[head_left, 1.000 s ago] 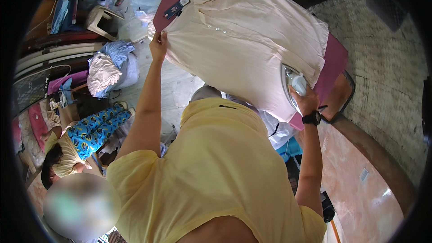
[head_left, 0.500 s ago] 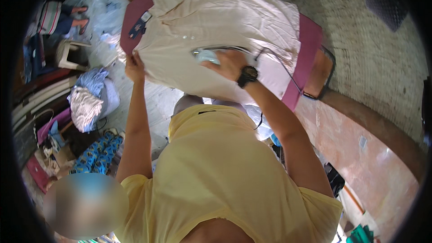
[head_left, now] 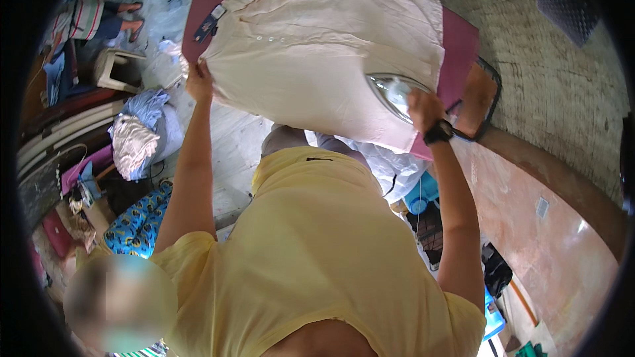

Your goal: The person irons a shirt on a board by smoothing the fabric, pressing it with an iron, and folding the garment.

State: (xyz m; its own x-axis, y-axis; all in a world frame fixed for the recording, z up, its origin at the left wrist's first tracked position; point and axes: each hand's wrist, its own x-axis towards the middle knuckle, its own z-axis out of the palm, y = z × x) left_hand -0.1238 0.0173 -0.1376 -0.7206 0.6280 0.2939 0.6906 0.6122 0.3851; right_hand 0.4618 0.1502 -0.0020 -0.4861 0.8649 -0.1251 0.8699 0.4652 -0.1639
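Note:
A cream button-placket shirt (head_left: 311, 26) lies spread over a maroon ironing board (head_left: 461, 43). My right hand (head_left: 425, 111) is closed round the handle of a clothes iron (head_left: 395, 92), whose plate rests on the shirt's lower right part, by the hem. At the board's left end, my left hand (head_left: 200, 81) pinches the shirt's edge. Above that hand, a dark hang tag (head_left: 207, 26) lies at the shirt's left side. Some creases show along the far half of the cloth; the near half looks flatter.
A black-framed iron rest (head_left: 485, 99) juts from the board's right end. To the left are a heap of folded clothes (head_left: 142, 132), a pale plastic stool (head_left: 118, 69) and a person in striped clothing (head_left: 86, 18). A pinkish stone surface (head_left: 516, 185) curves along the right.
My right hand has slid the iron rightward across the shirt, from its middle to near the hem. My left hand keeps its grip at the left edge.

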